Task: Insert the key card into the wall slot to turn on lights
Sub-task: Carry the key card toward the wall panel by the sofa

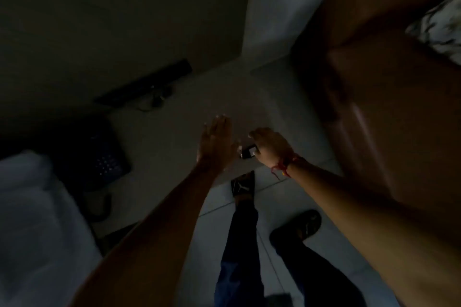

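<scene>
The room is dark. My right hand (270, 148), with a red thread at the wrist, is closed around a small dark key card (247, 152) whose pale edge shows at the fingertips. My left hand (215, 143) is stretched out flat just left of it, fingers together and holding nothing. Both hands hover above the pale tiled floor. No wall slot can be made out in the dim view.
A brown wooden door or cabinet (386, 87) fills the right side. A white bed edge (32, 219) lies at lower left, with a dark bag (99, 157) beside it. A black bar (147, 85) rests along the wall base. My sandalled feet (299, 225) stand below.
</scene>
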Available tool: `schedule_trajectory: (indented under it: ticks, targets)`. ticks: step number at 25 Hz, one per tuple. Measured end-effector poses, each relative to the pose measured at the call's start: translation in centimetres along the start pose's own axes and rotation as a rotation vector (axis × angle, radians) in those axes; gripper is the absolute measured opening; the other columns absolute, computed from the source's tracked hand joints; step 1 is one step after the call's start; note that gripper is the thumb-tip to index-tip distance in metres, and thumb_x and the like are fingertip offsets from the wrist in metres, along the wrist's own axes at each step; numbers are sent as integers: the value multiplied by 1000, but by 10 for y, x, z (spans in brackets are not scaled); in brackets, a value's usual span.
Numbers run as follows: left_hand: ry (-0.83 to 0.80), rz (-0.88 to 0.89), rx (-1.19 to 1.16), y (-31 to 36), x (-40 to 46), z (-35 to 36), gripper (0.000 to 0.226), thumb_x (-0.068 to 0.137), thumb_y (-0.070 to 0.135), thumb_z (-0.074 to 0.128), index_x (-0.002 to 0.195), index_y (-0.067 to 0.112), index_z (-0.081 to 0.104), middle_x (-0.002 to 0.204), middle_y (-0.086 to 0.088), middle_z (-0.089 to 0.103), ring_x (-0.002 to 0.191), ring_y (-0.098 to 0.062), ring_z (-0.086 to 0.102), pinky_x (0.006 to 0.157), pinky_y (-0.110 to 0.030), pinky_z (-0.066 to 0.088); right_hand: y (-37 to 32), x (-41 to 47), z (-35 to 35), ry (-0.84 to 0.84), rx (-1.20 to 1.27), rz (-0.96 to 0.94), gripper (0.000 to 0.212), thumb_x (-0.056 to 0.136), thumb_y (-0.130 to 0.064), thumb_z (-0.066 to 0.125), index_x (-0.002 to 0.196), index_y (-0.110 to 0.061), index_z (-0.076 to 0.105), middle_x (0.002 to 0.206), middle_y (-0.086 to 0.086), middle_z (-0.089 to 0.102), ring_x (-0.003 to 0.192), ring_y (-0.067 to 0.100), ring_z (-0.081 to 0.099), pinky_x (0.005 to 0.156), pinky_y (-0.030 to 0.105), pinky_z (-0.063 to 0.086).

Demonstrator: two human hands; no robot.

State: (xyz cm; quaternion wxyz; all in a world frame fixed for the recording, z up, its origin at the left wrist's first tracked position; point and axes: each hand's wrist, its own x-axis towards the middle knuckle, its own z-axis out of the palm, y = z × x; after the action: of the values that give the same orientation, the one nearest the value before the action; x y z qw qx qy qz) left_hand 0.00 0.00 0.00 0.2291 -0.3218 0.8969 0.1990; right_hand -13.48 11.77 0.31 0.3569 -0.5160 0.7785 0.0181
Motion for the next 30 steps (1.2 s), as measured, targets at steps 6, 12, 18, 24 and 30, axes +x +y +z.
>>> schedule_trajectory:
  ticks: [6,12,18,24,30]
  targets:
    - [11,-14,63,-31,-10,80,74,105,44,42,164,12,12,173,-9,9,160,-28,10,127,-54,19,-4,25,79,83,-103,28,44,83,-13,64,126,-14,52,133,11,53,124,33,47,102,47,41]
    - [15,-65,16,-35,-9,84,78,103,42,47,164,14,8,173,-7,7,161,-25,7,128,-51,18,-2,26,80,143,-64,29,37,76,-7,72,109,-16,61,124,10,57,117,34,51,93,47,47]
    - [34,-57,-18,-5,-14,5,74,105,41,45,164,12,12,173,-8,9,160,-28,9,129,-52,15,-1,-13,4,269,-4,13,25,82,-3,65,102,-17,68,113,6,64,107,31,55,85,42,50]
    - [214,65,-11,82,-25,-157,70,105,41,41,163,13,14,173,-5,9,161,-21,6,131,-48,9,16,-96,-174,329,-254,-76,35,82,-5,58,111,-24,65,115,0,62,112,26,54,88,38,44]
    - [431,276,12,241,-84,-347,67,108,42,34,163,13,11,173,-6,9,161,-21,7,131,-46,7,56,-252,-367,639,-153,100,27,77,-5,62,102,-17,66,115,2,61,108,27,56,84,41,50]
